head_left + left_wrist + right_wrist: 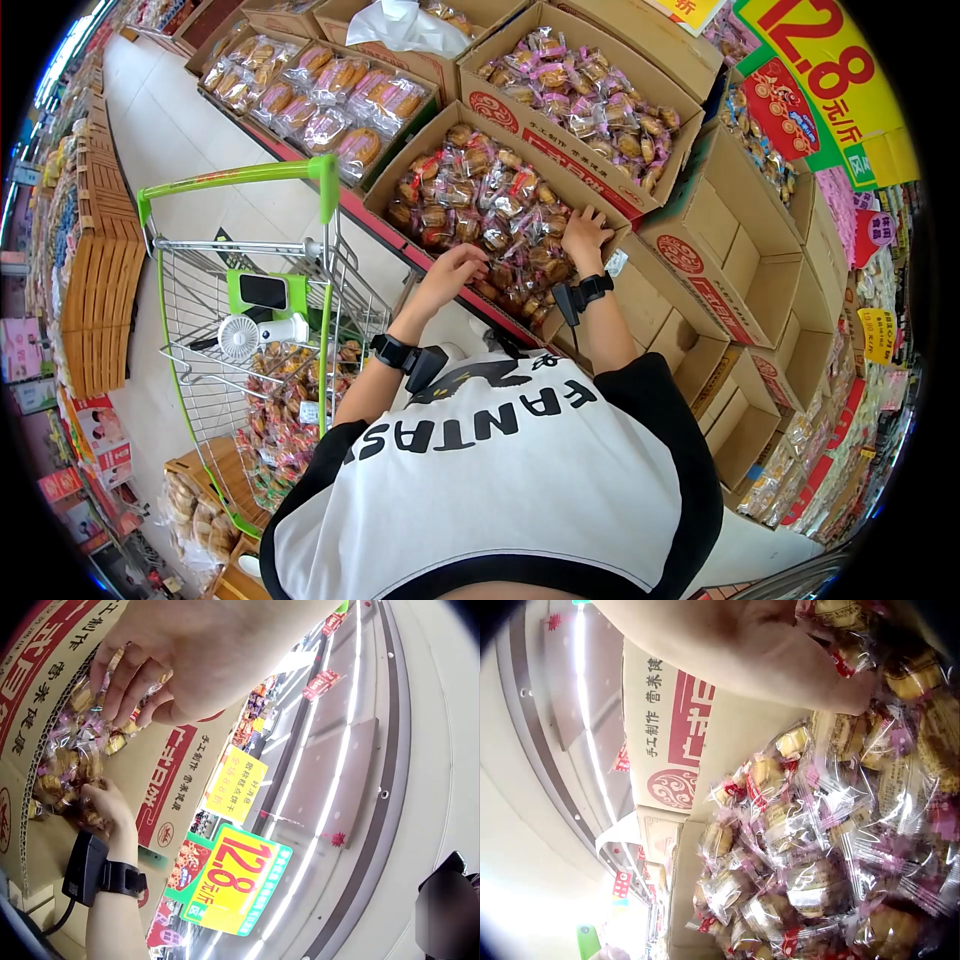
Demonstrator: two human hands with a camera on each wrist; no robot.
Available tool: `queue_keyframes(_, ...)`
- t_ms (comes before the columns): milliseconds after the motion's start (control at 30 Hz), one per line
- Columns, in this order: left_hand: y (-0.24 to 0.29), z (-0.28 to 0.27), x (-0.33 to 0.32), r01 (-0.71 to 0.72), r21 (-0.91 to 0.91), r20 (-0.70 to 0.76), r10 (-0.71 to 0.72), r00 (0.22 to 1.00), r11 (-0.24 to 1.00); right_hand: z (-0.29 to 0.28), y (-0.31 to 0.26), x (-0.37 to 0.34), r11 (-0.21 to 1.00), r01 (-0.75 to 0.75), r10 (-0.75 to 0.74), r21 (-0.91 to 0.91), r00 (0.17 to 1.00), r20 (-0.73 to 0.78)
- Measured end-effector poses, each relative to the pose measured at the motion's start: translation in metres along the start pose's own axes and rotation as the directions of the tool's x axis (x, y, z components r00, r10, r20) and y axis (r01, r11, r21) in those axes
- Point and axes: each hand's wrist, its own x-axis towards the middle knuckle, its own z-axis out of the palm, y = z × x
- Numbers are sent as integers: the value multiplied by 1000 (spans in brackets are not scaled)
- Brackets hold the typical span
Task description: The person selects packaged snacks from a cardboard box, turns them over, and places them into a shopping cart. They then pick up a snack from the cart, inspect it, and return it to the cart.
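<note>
Small wrapped pastries (495, 190) fill a cardboard box (400, 165) in front of the person. The left hand (452, 280) is over the box's near edge, its fingers bent loosely at the pastries; in the left wrist view this hand (176, 664) shows spread fingers with nothing seen held. At the box's right end, the right hand (587, 238) reaches down among the pastries, fingers spread. From the right wrist, the hand (780, 656) lies against the wrapped pastries (817, 885), its fingertips partly hidden; no grip on any one pastry can be made out.
A shopping cart (235, 180) stands at the left with a phone (263, 291), a small white fan (240, 337) and bagged goods (290, 410) in it. Further pastry boxes (600, 100) lie behind, and cardboard boxes (735, 225) at the right. A price sign (820, 65) hangs at upper right.
</note>
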Motion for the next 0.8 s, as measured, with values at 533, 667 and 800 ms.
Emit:
queue_keyframes(533, 0, -1, -12, -40, 54, -6, 41, 999, 998, -18, 10, -7, 992, 49, -71, 112, 977, 202)
queue_keyframes(667, 0, -1, -14, -33, 10, -12, 33, 999, 999, -21, 12, -11, 986, 64, -98, 156, 971, 219)
queue_keyframes(800, -2, -1, -16, -28, 9, -19, 28, 999, 1000, -17, 16, -16, 978, 89, -127, 188, 972, 199)
